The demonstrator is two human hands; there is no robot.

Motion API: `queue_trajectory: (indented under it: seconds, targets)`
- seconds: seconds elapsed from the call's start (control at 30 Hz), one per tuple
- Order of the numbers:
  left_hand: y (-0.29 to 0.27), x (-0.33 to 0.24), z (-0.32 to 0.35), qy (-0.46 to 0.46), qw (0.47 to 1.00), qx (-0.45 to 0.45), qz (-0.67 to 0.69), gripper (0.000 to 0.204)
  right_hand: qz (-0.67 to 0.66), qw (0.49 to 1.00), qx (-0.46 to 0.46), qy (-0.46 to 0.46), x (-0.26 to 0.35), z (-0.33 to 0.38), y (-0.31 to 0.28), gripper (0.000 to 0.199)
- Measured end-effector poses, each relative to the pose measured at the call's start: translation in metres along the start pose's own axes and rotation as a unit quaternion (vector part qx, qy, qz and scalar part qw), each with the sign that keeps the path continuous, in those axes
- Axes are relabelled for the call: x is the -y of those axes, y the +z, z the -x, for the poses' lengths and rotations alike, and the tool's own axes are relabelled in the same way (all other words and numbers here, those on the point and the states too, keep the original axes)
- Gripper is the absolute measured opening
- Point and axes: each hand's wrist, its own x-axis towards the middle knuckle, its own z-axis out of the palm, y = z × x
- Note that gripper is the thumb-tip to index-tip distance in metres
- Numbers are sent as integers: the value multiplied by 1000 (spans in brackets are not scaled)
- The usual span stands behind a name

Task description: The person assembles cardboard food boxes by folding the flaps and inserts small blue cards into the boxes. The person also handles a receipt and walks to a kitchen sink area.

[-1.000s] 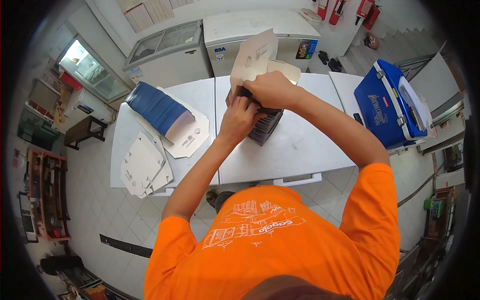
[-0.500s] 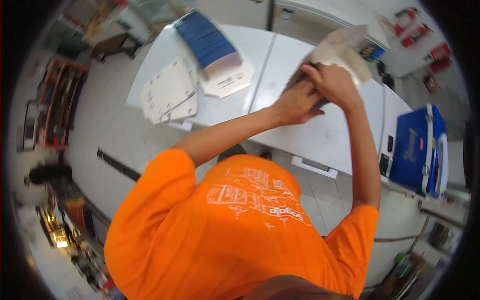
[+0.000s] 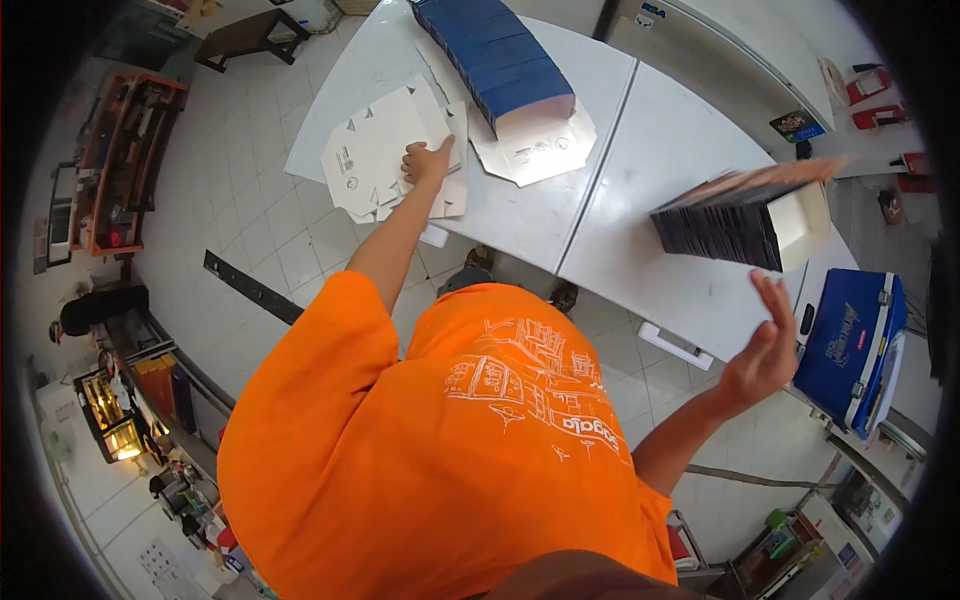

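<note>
My left hand [image 3: 428, 163] reaches to the small pile of flat white cardboard box blanks [image 3: 375, 135] at the table's left end. Its fingers curl over the right edge of the top blank. My right hand [image 3: 762, 355] holds nothing, its fingers stretched out and apart, near the table's front edge at the right. Just beyond it a row of dark folded cartons [image 3: 710, 222] stands packed together, with a white inner face [image 3: 803, 225] showing at its right end.
A long row of blue folded cartons [image 3: 505, 65] lies on another white blank [image 3: 540, 150] at the table's far left. A blue cool box [image 3: 850, 345] stands by the right end of the white table [image 3: 640, 165]. Behind the table is a pale cabinet [image 3: 700, 60].
Both hands have let go of the dark cartons, which now stand on the table. My left hand has moved left onto the white blanks; my right hand has drawn back toward me and opened.
</note>
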Motion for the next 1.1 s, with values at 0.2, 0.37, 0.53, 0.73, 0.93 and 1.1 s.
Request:
queue_trajectory:
  seconds: [0.2,0.37,0.53,0.73,0.93,1.1]
  targets:
    - [-5,-5,-2,9,995,98,-32,82,46,992,104,57,53,20,66,16]
    - [-3,42,-33,161,977,79,112,46,50,982,130,130,79,43,110,12]
    - [-72,63,-45,217,954,-34,204,21,33,968,182,167,105,54,149,11]
    - [-221,27,-22,562,786,-104,235,6,-332,870,221,290,111,56,229,43]
    - [-214,-1,84,850,497,161,74,12,-315,902,79,286,155,-8,286,75]
    - [-201,6,93,103,470,681,552,86,-185,932,310,13,131,-19,250,55]
